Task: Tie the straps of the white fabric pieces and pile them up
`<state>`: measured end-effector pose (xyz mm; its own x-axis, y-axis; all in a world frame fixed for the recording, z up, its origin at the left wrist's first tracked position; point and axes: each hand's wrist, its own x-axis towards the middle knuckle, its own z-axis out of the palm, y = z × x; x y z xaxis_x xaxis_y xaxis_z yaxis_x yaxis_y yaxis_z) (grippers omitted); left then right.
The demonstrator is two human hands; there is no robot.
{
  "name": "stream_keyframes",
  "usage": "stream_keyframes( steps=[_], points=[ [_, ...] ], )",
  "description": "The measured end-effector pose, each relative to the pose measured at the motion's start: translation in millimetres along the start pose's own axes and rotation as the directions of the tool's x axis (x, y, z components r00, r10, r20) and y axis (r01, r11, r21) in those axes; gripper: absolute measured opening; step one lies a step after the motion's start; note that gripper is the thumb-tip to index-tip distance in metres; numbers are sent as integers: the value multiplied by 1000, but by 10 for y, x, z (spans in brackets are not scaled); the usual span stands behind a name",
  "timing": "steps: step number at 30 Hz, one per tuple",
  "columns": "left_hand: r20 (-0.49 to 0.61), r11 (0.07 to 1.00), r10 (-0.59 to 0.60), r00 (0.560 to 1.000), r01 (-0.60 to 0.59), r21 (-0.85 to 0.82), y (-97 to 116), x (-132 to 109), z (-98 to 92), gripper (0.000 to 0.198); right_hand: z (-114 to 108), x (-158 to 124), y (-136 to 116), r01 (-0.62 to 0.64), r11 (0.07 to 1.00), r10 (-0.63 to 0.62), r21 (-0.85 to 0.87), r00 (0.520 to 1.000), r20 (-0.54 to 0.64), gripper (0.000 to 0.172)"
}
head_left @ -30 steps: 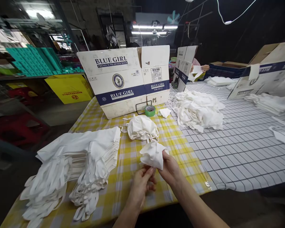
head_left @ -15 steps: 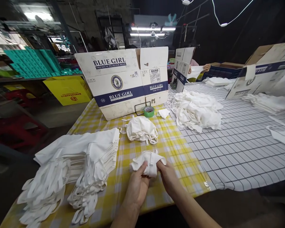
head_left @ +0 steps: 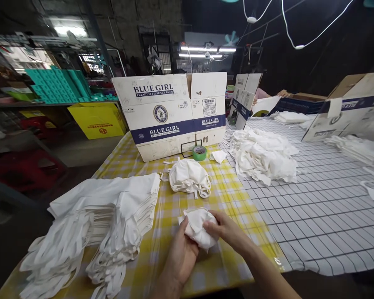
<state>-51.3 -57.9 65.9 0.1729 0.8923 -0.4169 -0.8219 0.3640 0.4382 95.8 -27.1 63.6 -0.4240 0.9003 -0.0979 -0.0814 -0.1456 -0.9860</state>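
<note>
Above the yellow checked cloth, my left hand (head_left: 184, 248) cups a folded white strapped garment (head_left: 200, 226) from the left and below, its thumb against the near-left edge. On the other side, my right hand (head_left: 226, 228) grips the same bundle, with the thumb pressed on its top. The garment is rolled into a compact, rounded shape; its straps do not show now. Just beyond it rests another rounded white bundle (head_left: 187, 176) with loose straps. To the left lies a thick stack of white garments (head_left: 134, 189), straps hanging toward the near edge.
A printed carton (head_left: 171, 116) stands behind the bundles, with green tape (head_left: 200, 153) and a white scrap (head_left: 218, 156) before it. A white fabric heap (head_left: 264, 153) lies right on the grid-patterned cloth (head_left: 286, 220). A co-worker's hand (head_left: 282, 94) shows behind another carton (head_left: 244, 99).
The garment has been folded into a tighter, rounder bundle, and its strap and slider have gone out of sight. My right hand has moved over its top. The view has shifted slightly.
</note>
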Motion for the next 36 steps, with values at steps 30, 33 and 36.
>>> stream_keyframes(
  steps=[30,33,36],
  points=[
    [197,898,67,978,-145,415,-5,175,42,50,-65,294,-148,85,969,-55,233,990,-133,32],
    [189,911,56,980,-128,393,-3,193,49,50,-64,291,-99,8,945,19,328,997,-81,44],
    [197,901,29,980,-111,419,12,217,45,47,-76,270,-54,-17,974,50,226,989,-139,34]
  ],
)
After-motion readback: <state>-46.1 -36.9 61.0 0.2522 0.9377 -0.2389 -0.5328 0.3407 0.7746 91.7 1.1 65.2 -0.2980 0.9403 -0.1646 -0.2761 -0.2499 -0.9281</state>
